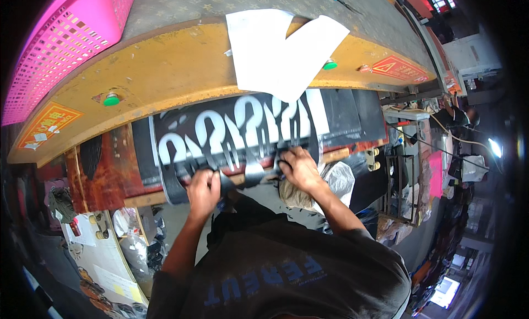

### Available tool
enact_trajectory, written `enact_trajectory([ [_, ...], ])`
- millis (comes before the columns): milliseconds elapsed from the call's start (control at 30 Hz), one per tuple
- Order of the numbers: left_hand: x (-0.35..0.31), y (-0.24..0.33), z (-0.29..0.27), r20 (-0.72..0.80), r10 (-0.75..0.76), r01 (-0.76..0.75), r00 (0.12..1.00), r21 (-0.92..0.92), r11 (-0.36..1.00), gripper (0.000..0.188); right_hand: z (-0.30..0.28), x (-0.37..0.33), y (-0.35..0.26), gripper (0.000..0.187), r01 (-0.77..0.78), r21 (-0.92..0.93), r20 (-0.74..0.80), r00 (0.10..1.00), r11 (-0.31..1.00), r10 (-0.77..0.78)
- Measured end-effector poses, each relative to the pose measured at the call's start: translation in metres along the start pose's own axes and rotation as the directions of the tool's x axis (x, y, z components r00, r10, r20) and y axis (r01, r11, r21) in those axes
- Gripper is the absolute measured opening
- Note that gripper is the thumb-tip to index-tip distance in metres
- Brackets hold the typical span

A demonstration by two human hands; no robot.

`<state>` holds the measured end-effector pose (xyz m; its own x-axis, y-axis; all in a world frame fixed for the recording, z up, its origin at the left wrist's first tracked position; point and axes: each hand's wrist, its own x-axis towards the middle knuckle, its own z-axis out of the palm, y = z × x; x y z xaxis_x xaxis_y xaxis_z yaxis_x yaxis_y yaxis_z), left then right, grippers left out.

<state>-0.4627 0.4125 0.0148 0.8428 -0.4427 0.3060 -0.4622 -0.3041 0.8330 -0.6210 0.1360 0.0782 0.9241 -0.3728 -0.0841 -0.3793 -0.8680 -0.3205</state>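
Black flexible sheet with curved, hook-shaped cut-outs [226, 177] lies across the dark reddish-brown worktop [102, 178], its near side bending up toward the person, with white showing through the openings. At that near edge, the left hand [203, 191] has its fingers curled and pinching the sheet; some fingertips are hidden. To its right, well apart, the right hand [298, 168] grips the same edge with bent fingers pressed together on the dark material, though blur hides the exact contact. A pale wooden strip [144, 200] borders the worktop's near side. Beyond the sheet, a worn yellow machine beam [171, 60] curves across, bearing two green round buttons [111, 99] and partly covered by white paper pieces [259, 49]. At the upper left stands a bright pink perforated plastic basket [69, 46]; a crumpled translucent plastic bag [340, 181] sits beside the right forearm.
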Motion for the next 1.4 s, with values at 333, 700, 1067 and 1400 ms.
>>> enact_trajectory([
  [333, 0.024, 0.032, 0.041, 0.016, 0.239, -0.238, 0.971, -0.064, 0.969, 0.017, -0.044, 0.113, -0.054, 0.120, 0.435, -0.327, 0.335, 0.884, 0.839, -0.327],
  [700, -0.051, 0.019, 0.056, 0.065, 0.232, -0.238, 0.971, 0.106, 0.966, 0.021, -0.087, 0.062, -0.037, 0.106, 0.504, -0.043, 0.120, 0.860, 0.862, -0.497],
  [1067, -0.032, 0.018, 0.052, 0.101, 0.268, -0.278, 0.958, 0.107, 0.955, 0.022, -0.144, -0.076, 0.184, 0.127, 0.000, 0.739, -0.608, 0.430, 0.674, 0.667],
  [1400, -0.025, 0.023, 0.050, 0.242, 0.209, -0.284, 0.948, 0.338, 0.897, 0.026, -0.152, -0.250, 0.202, 0.120, 0.009, 0.481, -0.874, 0.087, 0.877, 0.478],
])
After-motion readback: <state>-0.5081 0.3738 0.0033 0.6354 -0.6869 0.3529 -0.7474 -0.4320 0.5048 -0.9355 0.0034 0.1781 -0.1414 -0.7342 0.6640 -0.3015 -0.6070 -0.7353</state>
